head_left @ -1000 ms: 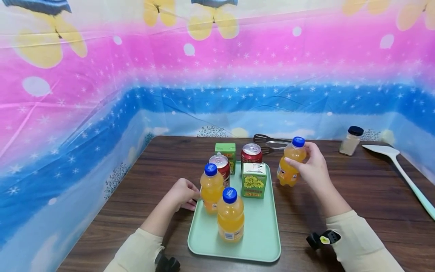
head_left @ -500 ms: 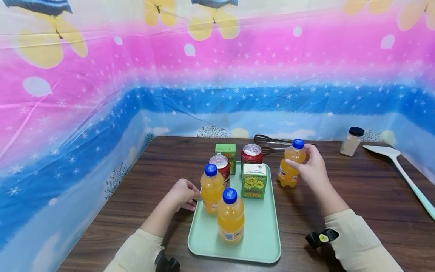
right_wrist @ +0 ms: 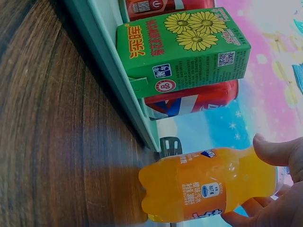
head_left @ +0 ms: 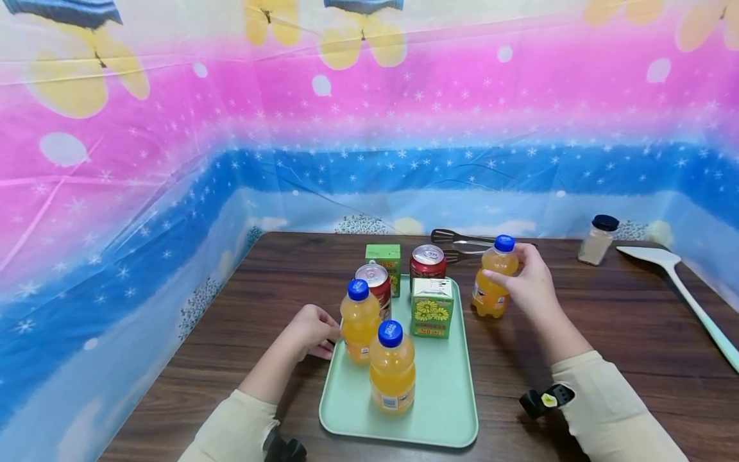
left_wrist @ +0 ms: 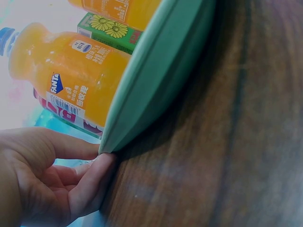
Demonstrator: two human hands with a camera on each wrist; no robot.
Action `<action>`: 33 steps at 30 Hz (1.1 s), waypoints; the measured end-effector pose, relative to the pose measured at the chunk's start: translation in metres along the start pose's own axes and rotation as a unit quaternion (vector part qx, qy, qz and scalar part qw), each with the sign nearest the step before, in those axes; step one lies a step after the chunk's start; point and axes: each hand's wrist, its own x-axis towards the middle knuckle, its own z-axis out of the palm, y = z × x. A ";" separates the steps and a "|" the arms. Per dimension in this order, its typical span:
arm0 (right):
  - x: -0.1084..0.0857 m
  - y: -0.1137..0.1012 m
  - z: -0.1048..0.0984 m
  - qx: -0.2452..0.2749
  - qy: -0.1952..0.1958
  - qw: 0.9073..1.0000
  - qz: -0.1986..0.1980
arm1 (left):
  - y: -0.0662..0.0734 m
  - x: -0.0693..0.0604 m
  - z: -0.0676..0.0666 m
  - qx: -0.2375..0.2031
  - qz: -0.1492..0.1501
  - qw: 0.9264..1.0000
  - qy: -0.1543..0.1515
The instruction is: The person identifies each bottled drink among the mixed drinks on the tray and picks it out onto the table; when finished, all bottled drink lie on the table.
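My left hand (head_left: pixel 314 330) pinches the left rim of a pale green tray (head_left: pixel 441 410) between thumb and finger, as the left wrist view shows. Two orange soda bottles with blue caps stand on the tray: a front bottle (head_left: pixel 392 378) and a left bottle (left_wrist: pixel 71 71) close to the pinched rim. Behind them are two red cans (head_left: pixel 428 255) and two green drink cartons (head_left: pixel 432 311). To the right of the tray, my right hand (head_left: pixel 534 279) grips a third orange soda bottle (right_wrist: pixel 199 187) around its upper part. That bottle is upright; whether its base touches the table I cannot tell.
Dark slotted utensils (head_left: pixel 456 237) lie at the back, partly behind the held bottle. A black-lidded jar (head_left: pixel 595 242) and a long pale turner (head_left: pixel 687 289) are at the right of the wooden table (head_left: pixel 254 269). Patterned cloth (head_left: pixel 369 167) hangs around the table.
My right hand and its bottle have shifted only very slightly to the left and down. The left hand keeps its pinch on the tray, and the things on the tray stay put.
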 end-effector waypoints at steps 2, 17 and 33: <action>0.000 0.000 -0.001 -0.006 -0.004 1.000 0.000 | 0.000 0.000 0.001 -0.002 -0.001 1.000 0.001; -0.003 0.000 -0.006 -0.010 -0.009 1.000 0.010 | -0.001 0.000 0.000 0.003 0.004 1.000 0.002; -0.031 -0.013 -0.036 -0.003 0.012 0.998 -0.057 | 0.002 -0.001 0.001 0.002 -0.003 1.000 0.003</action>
